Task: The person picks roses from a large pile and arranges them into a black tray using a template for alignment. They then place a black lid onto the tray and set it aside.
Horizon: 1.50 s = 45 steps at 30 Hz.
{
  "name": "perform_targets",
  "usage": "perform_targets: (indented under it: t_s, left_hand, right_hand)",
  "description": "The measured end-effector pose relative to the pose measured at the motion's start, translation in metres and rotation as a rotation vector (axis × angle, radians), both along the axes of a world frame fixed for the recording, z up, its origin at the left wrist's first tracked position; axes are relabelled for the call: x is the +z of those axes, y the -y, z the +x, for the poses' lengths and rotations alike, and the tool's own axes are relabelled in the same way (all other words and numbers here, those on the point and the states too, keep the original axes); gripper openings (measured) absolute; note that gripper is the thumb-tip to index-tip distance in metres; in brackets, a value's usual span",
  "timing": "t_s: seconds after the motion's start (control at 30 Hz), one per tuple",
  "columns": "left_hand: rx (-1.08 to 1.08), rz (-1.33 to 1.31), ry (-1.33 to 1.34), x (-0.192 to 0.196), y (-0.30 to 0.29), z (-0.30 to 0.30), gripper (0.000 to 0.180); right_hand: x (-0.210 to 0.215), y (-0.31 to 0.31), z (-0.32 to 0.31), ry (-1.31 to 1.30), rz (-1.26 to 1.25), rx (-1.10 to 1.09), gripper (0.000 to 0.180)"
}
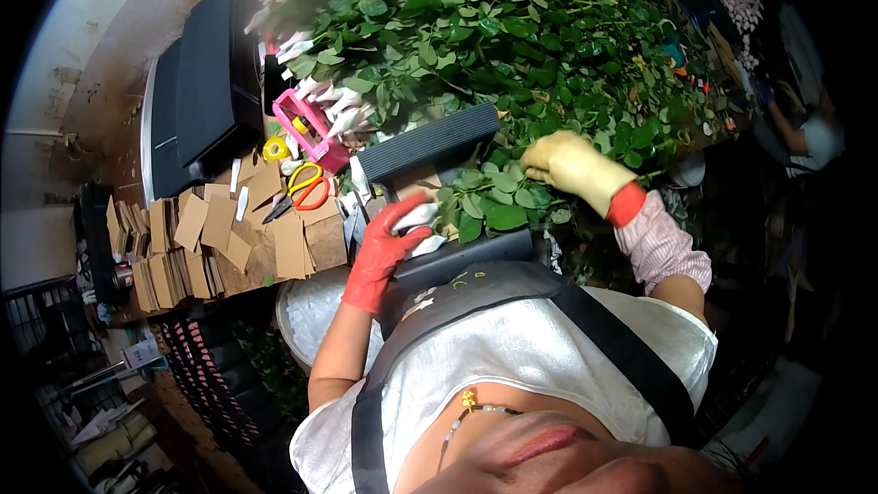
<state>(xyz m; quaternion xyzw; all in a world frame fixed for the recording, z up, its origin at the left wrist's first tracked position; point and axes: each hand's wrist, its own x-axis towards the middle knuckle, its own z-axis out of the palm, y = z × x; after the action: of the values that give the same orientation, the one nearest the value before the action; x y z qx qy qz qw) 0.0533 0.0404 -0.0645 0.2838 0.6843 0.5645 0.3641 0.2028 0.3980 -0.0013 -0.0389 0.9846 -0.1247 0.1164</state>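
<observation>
Nearest the camera is the person's own chest — a white top crossed by dark apron straps (594, 320), with a small beaded pendant (469, 400) at the neck.

Just beyond, the left hand (380, 252), in a red glove, is closed around the white-wrapped heads of a flower bunch (476, 206), pinching them against the near edge of a black ribbed tray (430, 142). The right hand (572, 165), in a yellow glove with a red cuff and a striped pink sleeve, lies curled and palm-down on the leafy part of the same bunch; I cannot tell whether it grips stems or only presses on them.

The bunch's long axis runs left to right between the 2 hands: wrapped heads at the left hand, foliage and stems trailing toward the right hand. The left hand is the nearer of the 2; the right sits a little farther and well to the right.

Left of the tray, on the bench, lie red-and-yellow scissors (306, 190), a roll of yellow tape (275, 148), a pink frame-like tool (306, 123) and stacks of brown cardboard pieces (215, 229).

Farther off — a broad heap of green rose foliage (512, 27) covers the table, more wrapped flower heads (315, 91) poking out at its left edge.
</observation>
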Motion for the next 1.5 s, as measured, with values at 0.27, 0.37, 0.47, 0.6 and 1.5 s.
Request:
perform_targets:
  t_s: [0.27,0.37,0.47,0.6,1.5]
  left_hand:
    - [0.019,-0.062,-0.055,0.016,-0.008,-0.002,0.044]
    - [0.1,-0.056,-0.26,0.006,-0.014,0.002,0.039]
    - [0.144,-0.012,-0.362,0.016,-0.017,0.007,0.045]
    - [0.102,-0.054,-0.258,0.018,-0.014,0.009,0.039]
    - [0.194,0.107,-0.376,-0.03,-0.012,-0.002,0.075]
  right_hand:
    - [0.036,-0.135,-0.171,-0.681,0.6,-0.491,0.042]
    - [0.034,-0.151,-0.198,-0.301,0.696,-0.499,0.036]
    - [0.067,-0.156,-0.206,-0.442,0.518,-0.52,0.032]
    - [0.145,-0.138,-0.14,-1.165,0.602,-0.243,0.046]
    - [0.1,-0.137,0.113,-0.178,-0.103,-0.454,0.044]
